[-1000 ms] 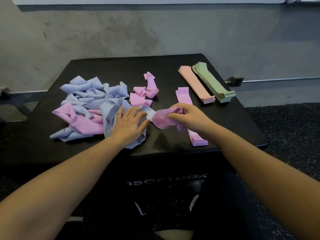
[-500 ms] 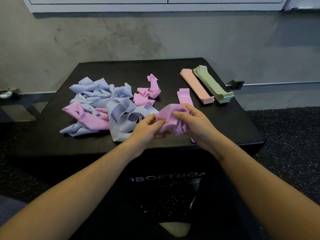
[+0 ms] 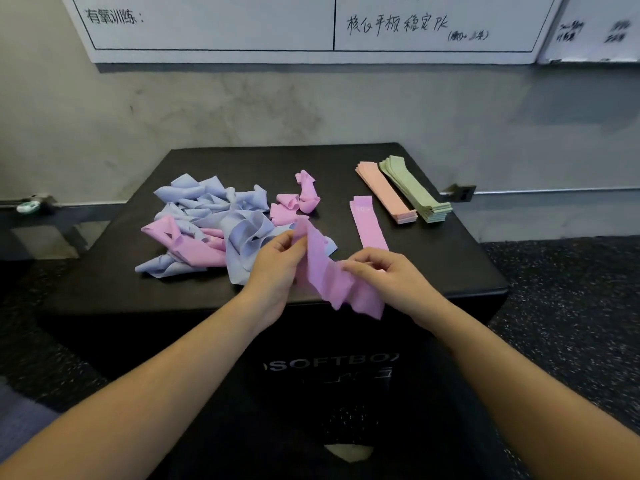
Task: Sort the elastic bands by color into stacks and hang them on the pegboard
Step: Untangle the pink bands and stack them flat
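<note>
While both hands pinched pink band (image 3: 332, 278) over box (image 3: 450, 271) front edge — left hand (image 3: 277, 268) top, right hand (image 3: 384, 275) lower end — looked limp, light, stretchy; grip ends.

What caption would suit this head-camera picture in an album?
Both hands, left hand and right hand, stretch out a pink band above the black box.

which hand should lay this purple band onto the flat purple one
Right, probably. The right hand pinches the purple band just in front of the flat purple one; the left hand sits by the unsorted pile.
</note>
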